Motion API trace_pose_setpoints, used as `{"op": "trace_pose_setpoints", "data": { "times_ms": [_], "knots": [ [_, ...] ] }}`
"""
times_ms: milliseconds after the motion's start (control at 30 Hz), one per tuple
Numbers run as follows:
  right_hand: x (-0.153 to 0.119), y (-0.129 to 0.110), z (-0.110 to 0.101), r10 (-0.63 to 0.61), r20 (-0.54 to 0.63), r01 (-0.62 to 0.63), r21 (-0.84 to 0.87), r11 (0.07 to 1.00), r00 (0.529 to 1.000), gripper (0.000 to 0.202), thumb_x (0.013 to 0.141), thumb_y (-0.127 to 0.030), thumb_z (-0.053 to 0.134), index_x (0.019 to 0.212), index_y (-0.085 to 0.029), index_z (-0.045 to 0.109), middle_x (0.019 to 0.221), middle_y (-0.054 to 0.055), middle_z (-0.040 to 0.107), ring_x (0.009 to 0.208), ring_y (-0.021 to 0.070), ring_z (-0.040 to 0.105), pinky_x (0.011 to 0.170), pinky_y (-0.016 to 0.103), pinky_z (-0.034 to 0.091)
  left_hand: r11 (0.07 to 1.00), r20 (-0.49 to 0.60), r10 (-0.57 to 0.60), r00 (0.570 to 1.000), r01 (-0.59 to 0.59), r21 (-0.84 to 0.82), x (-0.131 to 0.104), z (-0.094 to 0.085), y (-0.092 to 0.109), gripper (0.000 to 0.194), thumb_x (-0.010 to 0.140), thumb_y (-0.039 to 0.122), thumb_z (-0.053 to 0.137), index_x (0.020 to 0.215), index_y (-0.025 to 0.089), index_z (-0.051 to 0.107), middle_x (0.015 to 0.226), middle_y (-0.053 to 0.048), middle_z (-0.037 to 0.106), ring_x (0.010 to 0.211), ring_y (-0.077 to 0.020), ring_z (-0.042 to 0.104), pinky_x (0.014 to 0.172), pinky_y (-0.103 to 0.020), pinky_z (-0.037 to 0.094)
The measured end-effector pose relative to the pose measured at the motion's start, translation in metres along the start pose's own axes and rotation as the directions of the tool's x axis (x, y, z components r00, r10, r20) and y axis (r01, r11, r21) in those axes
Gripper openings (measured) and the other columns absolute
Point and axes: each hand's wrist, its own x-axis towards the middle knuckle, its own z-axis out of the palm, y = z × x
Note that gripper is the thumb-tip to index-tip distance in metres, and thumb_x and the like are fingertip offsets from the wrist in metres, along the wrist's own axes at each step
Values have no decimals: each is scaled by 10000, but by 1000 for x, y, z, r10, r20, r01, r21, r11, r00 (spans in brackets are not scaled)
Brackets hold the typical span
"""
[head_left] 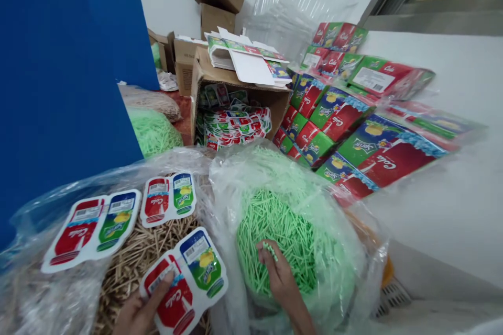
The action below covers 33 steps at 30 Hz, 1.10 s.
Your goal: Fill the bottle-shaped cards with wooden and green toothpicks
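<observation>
Bundle of green sticks (pixel 270 252) is up and to the right of the held card (pixel 206 267)

The person's left hand (pixel 137 310), at the lower centre-left of the frame, grips the held card, a double card printed Cola and Sprite, with the thumb pressed on its Cola half. The card's long axis slants from lower left to upper right, so its Sprite half is the end nearer the right hand (pixel 280 276).

That right hand, just right of the frame's lower centre, pinches the bundle with fingers curled and thumb closed; a row of stick ends faces the camera, slanting from upper left to lower right. The bundle and the card are apart, the gap between them running across the edge of the clear plastic bag (pixel 230 220).

The right hand is the nearer one to the loose green sticks (pixel 255 220) in that bag. The left hand is over the brown sticks (pixel 129 251), near two more double cards (pixel 94 230) at left and upper right of it.
</observation>
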Motion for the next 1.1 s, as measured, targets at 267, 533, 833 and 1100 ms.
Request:
{"op": "trace_pose_setpoints", "data": {
  "times_ms": [267,533,833,1100],
  "knots": [
    [-5,-10,9,-28,102,30,-16,999,994,304,956,-445,350,985,-233,567,728,-1,544,676,165,533,666,253,425,1000,98,14,995,-16,21,10,-3,-9,263,612,408,771,705,204,633,619,-20,758,635,-280,730,581,-322,599],
    [-15,-26,35,-1,233,-2,10,1000,973,315,966,-437,332,1043,-244,568,752,-5,535,705,159,526,694,250,418,973,96,130,987,-145,180,15,-19,-9,346,615,465,744,838,208,687,680,13,754,659,-261,720,562,-302,596],
    [-16,-34,57,-88,295,67,81,994,951,283,974,-419,326,1011,-255,555,735,-24,498,682,142,507,675,220,419,866,168,332,928,-371,336,19,-30,-18,348,705,528,611,843,221,701,776,-23,741,725,-241,690,671,-308,578],
    [-16,-40,62,-71,334,36,109,993,940,299,971,-437,328,980,-246,559,725,-26,477,683,140,490,680,217,413,945,95,200,975,-218,243,9,-29,-10,448,593,581,669,815,193,670,716,-17,719,613,-251,682,507,-346,578]
  ]
}}
